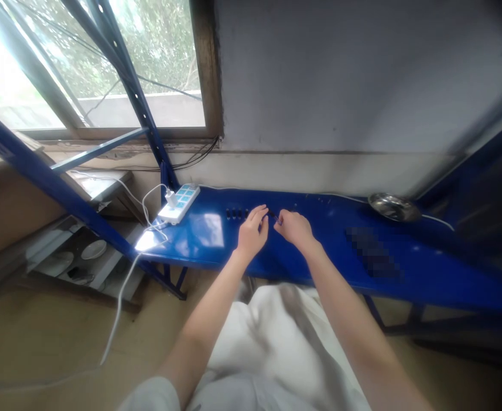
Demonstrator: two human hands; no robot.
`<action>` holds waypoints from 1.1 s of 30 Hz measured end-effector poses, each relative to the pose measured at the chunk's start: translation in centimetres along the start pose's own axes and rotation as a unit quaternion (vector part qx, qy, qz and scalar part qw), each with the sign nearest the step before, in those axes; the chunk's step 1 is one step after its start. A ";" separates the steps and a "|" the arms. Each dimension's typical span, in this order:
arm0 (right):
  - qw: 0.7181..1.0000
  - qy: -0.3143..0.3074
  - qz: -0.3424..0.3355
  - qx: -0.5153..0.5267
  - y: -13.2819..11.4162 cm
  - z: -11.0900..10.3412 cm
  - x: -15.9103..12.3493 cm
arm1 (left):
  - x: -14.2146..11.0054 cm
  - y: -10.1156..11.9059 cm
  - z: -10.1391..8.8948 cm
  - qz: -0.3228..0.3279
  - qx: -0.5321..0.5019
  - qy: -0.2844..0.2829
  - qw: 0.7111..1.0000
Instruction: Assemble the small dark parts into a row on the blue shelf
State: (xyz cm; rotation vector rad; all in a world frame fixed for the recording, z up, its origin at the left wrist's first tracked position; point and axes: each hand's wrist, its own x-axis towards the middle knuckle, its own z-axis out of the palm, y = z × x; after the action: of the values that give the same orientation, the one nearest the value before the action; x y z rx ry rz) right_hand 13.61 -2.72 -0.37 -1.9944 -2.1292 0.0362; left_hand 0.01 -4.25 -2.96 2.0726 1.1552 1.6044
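Observation:
Both my hands meet over the middle of a glossy blue metal shelf [199, 240]. My left hand [252, 233] has its fingers curled and pinched towards a small dark object [273, 216] held between the two hands. My right hand [294, 228] is also closed in a pinch on that same small dark piece, too small to name. A short row of small dark pieces [237, 213] lies on the shelf just left of my left hand.
A white power strip [179, 204] with a plugged-in charger and white cable [122, 291] sits at the shelf's left end. A metal dish [394, 206] rests at the right rear. Blue rack struts [126, 74] cross a window on the left. A blurred patch [373, 253] marks the shelf.

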 end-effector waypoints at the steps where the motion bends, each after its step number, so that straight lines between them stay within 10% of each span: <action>1: 1.000 -0.002 -0.001 -0.001 0.0 0.0 0.0 | 0.0 0.0 0.0 -0.003 -0.002 -0.003 1.000; 33: 0.999 0.010 -0.025 0.026 -0.4 0.1 0.0 | 0.9 -1.0 1.4 -0.028 0.016 -0.047 0.998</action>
State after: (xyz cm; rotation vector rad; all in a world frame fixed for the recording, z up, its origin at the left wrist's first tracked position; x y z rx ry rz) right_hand 13.23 -2.75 -0.44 -1.9043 -2.1428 0.0627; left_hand 0.91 -2.67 -3.46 2.0915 1.2027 1.4559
